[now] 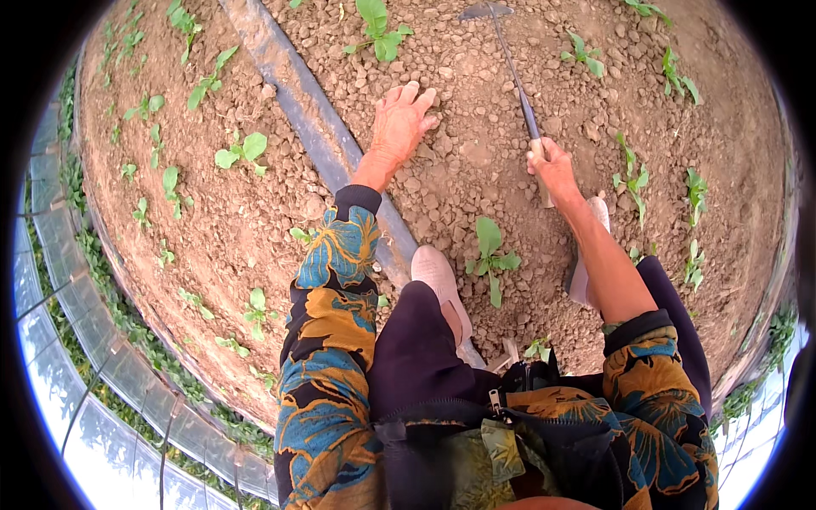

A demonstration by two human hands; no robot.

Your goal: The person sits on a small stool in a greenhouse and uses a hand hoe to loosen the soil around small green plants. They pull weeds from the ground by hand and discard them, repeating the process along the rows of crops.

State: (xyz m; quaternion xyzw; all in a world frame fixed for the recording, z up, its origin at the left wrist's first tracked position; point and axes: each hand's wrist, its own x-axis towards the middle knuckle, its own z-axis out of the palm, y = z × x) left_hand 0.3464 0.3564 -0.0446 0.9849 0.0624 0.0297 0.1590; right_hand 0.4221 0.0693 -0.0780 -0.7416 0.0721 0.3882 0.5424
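Note:
My right hand point(553, 167) is closed around the light wooden handle of a hand hoe point(516, 83). The hoe's dark metal shank runs up and away from me, and its flat blade rests at the top of the view on the brown, crumbly soil point(472, 153). My left hand point(403, 118) is held low over the soil with its fingers spread and nothing in it; whether it touches the ground I cannot tell. A leafy green seedling point(380, 32) stands just beyond my left hand. Another seedling point(491, 255) grows between my feet.
A dark, soil-dusted flat hose or plastic strip point(319, 121) runs diagonally past my left hand to my left shoe point(435, 271). Seedlings point(242, 152) dot the soil on the left, with more seedlings point(632, 178) on the right. Clear plastic sheeting point(64, 255) edges the bed at far left.

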